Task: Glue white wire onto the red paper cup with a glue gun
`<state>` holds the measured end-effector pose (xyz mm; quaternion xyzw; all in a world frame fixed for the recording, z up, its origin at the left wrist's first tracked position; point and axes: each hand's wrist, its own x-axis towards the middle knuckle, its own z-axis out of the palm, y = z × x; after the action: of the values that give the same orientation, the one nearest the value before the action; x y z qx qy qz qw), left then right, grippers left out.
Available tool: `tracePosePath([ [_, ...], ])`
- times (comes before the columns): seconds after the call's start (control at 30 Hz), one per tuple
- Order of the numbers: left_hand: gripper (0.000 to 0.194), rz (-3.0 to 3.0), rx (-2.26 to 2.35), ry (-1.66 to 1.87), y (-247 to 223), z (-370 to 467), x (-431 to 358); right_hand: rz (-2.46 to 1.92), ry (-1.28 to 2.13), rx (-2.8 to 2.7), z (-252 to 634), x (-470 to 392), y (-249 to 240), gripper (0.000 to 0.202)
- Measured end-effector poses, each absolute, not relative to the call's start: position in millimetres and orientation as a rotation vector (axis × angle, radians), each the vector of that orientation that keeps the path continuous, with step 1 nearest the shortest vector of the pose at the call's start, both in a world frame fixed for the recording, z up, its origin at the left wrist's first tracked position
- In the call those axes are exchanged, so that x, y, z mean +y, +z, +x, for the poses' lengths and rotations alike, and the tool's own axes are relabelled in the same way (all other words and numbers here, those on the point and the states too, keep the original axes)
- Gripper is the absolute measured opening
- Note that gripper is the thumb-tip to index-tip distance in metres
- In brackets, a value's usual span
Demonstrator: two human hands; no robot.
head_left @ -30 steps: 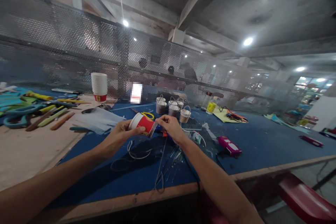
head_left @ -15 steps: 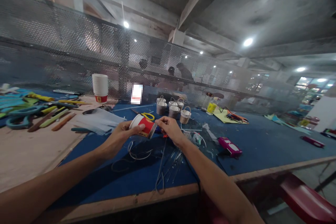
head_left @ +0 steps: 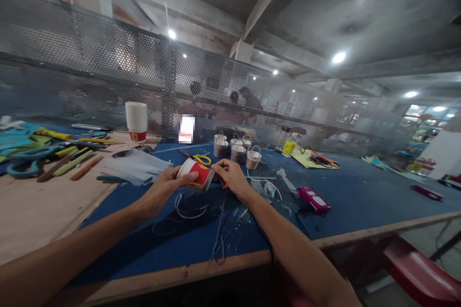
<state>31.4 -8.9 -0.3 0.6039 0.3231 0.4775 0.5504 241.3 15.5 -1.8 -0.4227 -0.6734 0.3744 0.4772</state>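
My left hand [head_left: 166, 183] is wrapped round a red and white paper cup [head_left: 204, 175], which lies tipped on its side above the blue mat. Thumb and fingers of my right hand [head_left: 233, 178] pinch at the cup's right end, where a band of thin grey cord runs round it. Below that hand the cord [head_left: 221, 223] trails down to a loop near the table edge. Yellow-handled scissors [head_left: 202, 159] lie just behind the cup. Beyond my right hand stand several small cups with cord handles [head_left: 254, 158].
A stack of paper cups [head_left: 137, 117] stands back left, near scissors and pens [head_left: 59, 136]. White strips [head_left: 135, 167] lie beside the blue mat [head_left: 144, 249]. To the right are a magenta box [head_left: 314, 200], a yellow-labelled bottle [head_left: 289, 145] and a red stool [head_left: 414, 268].
Both hands keep their hold with the cup almost in place. My right fingers have shifted very slightly at its cord-wrapped end. The whole view has drifted a little.
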Motion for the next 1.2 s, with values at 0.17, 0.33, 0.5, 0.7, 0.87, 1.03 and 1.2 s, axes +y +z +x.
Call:
tracePosePath([
  [0.17,0.028,1.402,0.763,1.097,0.3,31.5,-10.4,-1.036,0.88,-1.65,241.1,16.2,-1.2,0.029],
  [0.33,0.022,1.344,0.762,1.105,2.9,32.1,-13.1,-1.02,0.859,-1.661,240.7,17.0,-1.9,0.028],
  [0.5,0.012,1.329,0.74,1.118,4.0,33.6,-13.6,-1.019,0.84,-1.659,239.8,17.2,-3.9,0.028],
  [0.7,0.017,1.327,0.748,1.112,2.9,32.1,-12.3,-1.01,0.824,-1.668,239.0,16.7,-4.5,0.028],
  [0.87,0.019,1.313,0.744,1.115,2.1,31.7,-12.4,-1.001,0.804,-1.681,238.1,13.7,-3.4,0.028],
  [1.03,0.023,1.389,0.774,1.127,-3.2,31.5,-8.1,-1.025,0.768,-1.702,237.8,11.6,-2.5,0.029],
  [1.2,0.023,1.378,0.789,1.119,-3.7,31.7,-7.3,-1.024,0.721,-1.722,237.9,10.1,-1.7,0.027],
])
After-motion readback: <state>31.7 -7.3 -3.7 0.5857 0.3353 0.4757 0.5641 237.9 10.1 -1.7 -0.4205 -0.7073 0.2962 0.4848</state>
